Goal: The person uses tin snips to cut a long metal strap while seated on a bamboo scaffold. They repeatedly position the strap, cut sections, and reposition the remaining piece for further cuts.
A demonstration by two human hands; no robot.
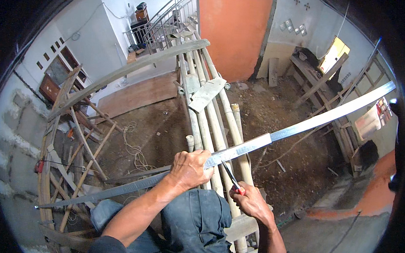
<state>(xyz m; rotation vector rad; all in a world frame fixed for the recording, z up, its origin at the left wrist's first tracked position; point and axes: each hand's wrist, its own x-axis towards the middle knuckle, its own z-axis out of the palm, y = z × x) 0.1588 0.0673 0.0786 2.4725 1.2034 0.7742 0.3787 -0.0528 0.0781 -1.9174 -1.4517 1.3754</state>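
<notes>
My left hand (191, 168) is wrapped round a long, thin galvanized metal channel (330, 116), which slants across the view from lower left to upper right above my knees. In my right hand (252, 200) is a pair of tin snips (229, 173) with red on the handles. Its dark jaws reach up to the near edge of the channel, just right of my left hand. Whether the blades have bitten into the metal I cannot tell. Beneath both hands run several bamboo poles (207, 131) side by side.
A short board (208, 94) lies across the poles, and a long plank (137, 67) crosses their far end. Timber and bamboo framing (54, 157) stands at left. Loose cord (137, 148) lies on the dirt floor (282, 138) below. A wooden bench (313, 81) stands far right.
</notes>
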